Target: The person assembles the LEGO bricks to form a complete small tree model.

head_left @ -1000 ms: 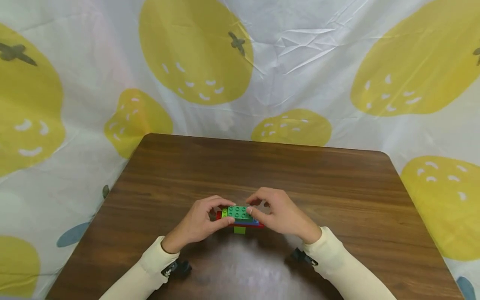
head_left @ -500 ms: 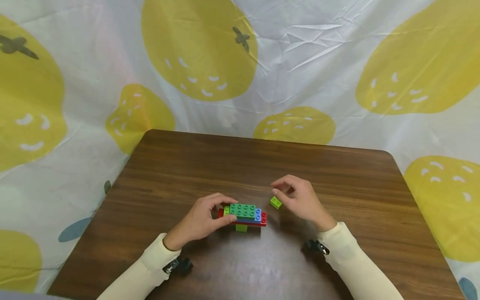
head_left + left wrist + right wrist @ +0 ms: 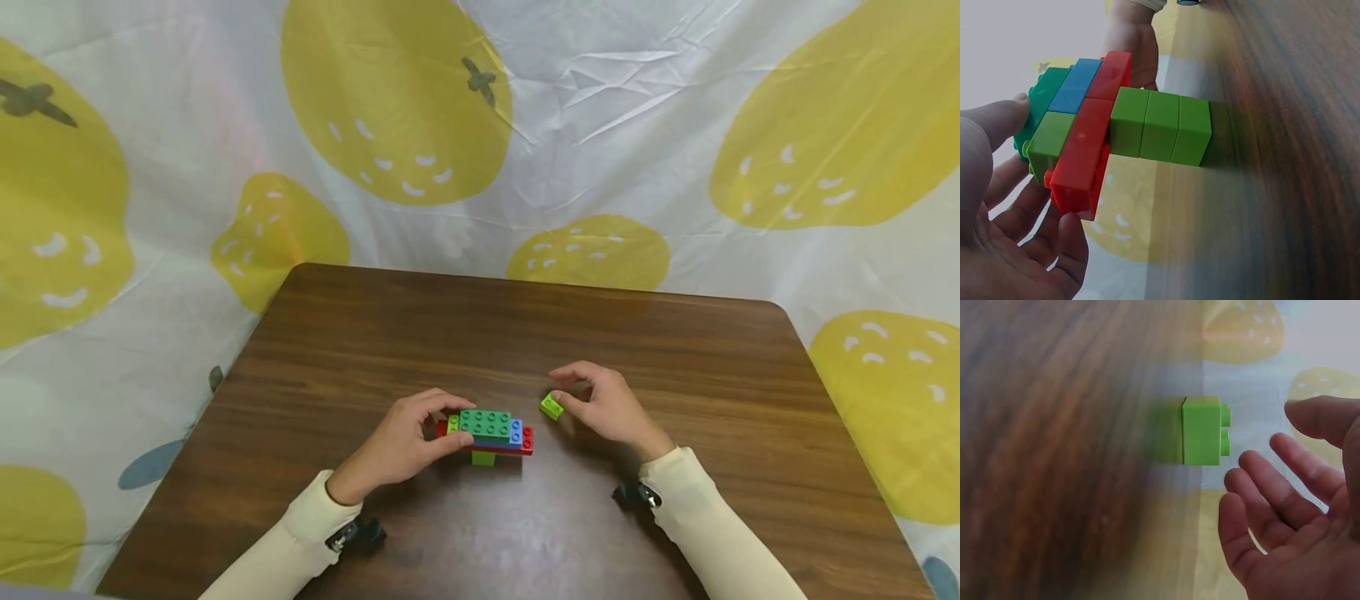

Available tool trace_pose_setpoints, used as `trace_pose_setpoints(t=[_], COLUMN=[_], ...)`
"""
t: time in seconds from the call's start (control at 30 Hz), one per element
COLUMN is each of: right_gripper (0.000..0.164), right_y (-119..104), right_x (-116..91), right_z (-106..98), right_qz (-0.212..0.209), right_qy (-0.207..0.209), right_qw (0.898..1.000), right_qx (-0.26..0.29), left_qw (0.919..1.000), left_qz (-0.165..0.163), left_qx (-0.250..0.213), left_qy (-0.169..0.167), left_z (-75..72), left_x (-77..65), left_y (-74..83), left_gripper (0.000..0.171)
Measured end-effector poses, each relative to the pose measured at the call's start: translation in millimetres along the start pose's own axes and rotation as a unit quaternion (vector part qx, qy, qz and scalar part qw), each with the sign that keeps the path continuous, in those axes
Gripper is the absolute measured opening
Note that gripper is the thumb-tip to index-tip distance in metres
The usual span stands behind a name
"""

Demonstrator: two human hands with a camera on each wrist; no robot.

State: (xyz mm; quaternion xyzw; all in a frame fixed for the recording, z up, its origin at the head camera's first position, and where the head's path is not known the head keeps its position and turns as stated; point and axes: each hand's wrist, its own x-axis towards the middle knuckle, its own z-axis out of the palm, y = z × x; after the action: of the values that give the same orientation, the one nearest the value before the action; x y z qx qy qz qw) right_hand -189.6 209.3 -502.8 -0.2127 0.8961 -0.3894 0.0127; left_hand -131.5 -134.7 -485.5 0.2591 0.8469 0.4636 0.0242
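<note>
My left hand (image 3: 399,436) pinches one end of a toy-brick structure, with the thumb on the near side. A dark green brick (image 3: 486,423) tops it, over a blue brick (image 3: 1075,85), a small lime brick (image 3: 1052,133) and red bricks (image 3: 1082,145). Beneath, a column of stacked green bricks (image 3: 1160,127) reaches down to the tabletop. Over to the right, my right hand (image 3: 606,403) hovers by a loose lime brick (image 3: 1202,431) with two studs showing at its side. In the right wrist view its loosely bent fingers stand apart from that brick.
A brown wooden table (image 3: 420,333) carries everything. Behind it hangs a white curtain (image 3: 420,242) with a yellow fruit print. Black wrist cameras hang under both cream sleeves (image 3: 693,500).
My right hand has left the dark green brick on the structure and moved right to the loose lime brick, lowering slightly beside it. My left hand keeps its hold.
</note>
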Motion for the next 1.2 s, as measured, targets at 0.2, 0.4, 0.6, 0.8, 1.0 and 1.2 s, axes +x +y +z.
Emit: trace_pose_setpoints(t=[0.2,0.4,0.6,0.8,1.0,1.2], right_gripper=[0.04,0.044,0.043,0.032,0.029,0.03], right_y=[3,4,7,7,-2,-23], right_x=[-1,-3,-3,-4,-1,2], right_z=[-1,-2,0,1,0,-6], right_qz=[-0.016,-0.037,-0.027,-0.028,-0.021,-0.04], right_qy=[-0.065,-0.092,-0.103,-0.094,-0.074,-0.04], right_qw=[0.997,0.993,0.992,0.993,0.995,0.998], right_qx=[-0.027,-0.058,-0.064,-0.06,-0.059,-0.035], left_qw=[1.0,0.9999,0.9999,1.0,1.0,1.0], left_qz=[0.004,0.011,0.01,0.001,-0.002,0.008], left_qx=[0.002,0.0,-0.004,-0.004,-0.001,-0.003], left_qy=[0.0,-0.002,0.002,-0.004,-0.005,-0.003], left_z=[0.5,2.3,4.0,3.5,2.9,1.4], left_x=[2.1,3.9,1.4,-0.3,-0.5,-0.5], left_y=[-1.3,-3.1,-2.9,-2.3,-3.1,-2.5], left_gripper=[0.036,0.036,0.036,0.037,0.037,0.036])
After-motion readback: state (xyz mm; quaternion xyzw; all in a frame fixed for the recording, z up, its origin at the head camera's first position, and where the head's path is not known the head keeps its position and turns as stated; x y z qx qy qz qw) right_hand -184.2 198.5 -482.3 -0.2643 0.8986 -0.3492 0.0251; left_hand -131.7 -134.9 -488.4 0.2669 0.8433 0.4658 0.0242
